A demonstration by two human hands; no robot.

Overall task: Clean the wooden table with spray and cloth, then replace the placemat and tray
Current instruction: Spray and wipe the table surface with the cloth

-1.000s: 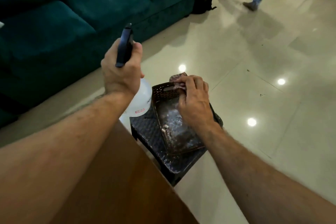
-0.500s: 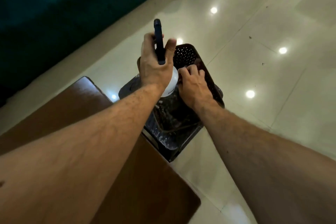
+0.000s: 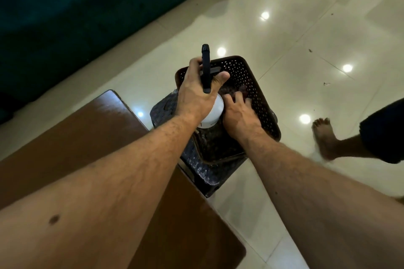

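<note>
My left hand (image 3: pixel 195 94) grips a spray bottle by its neck. The dark trigger head (image 3: pixel 206 67) sticks up and the white body (image 3: pixel 213 112) hangs over a brown perforated tray (image 3: pixel 253 85). That tray sits on a dark mottled stool (image 3: pixel 168 105) at the corner of the wooden table (image 3: pixel 91 135). My right hand (image 3: pixel 239 113) is inside the tray, right beside the bottle, with its spread fingers resting on a dark reddish cloth (image 3: pixel 242 89). The motion blurs its fingertips. My forearms hide much of the table.
A dark green sofa (image 3: pixel 65 17) runs along the upper left. Glossy cream floor tiles (image 3: pixel 306 28) surround the stool. Another person's bare foot (image 3: pixel 323 135) and lower leg stand on the floor at the right, close to the tray.
The view tilted down. My left hand carried the bottle right, over the tray. My right hand went from the cloth at the tray's rim deeper inside. A bare foot came into view.
</note>
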